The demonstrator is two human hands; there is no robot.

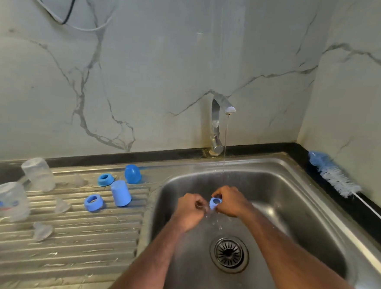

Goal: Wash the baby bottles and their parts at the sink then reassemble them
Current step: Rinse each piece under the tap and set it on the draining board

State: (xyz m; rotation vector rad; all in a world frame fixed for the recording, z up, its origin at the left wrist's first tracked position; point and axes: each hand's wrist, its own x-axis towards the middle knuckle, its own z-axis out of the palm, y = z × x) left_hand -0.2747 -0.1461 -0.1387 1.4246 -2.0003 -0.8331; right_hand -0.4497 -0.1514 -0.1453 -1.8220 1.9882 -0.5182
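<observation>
Two hands, left hand and right hand, pinch a blue ring over the steel sink

Two cables, one black and one white, loop across the marble wall in the upper left of my view.

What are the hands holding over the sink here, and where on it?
The right hand pinches a blue collar ring by its rim. The left hand grips something at the ring's lower edge, too blurred to identify.
</observation>
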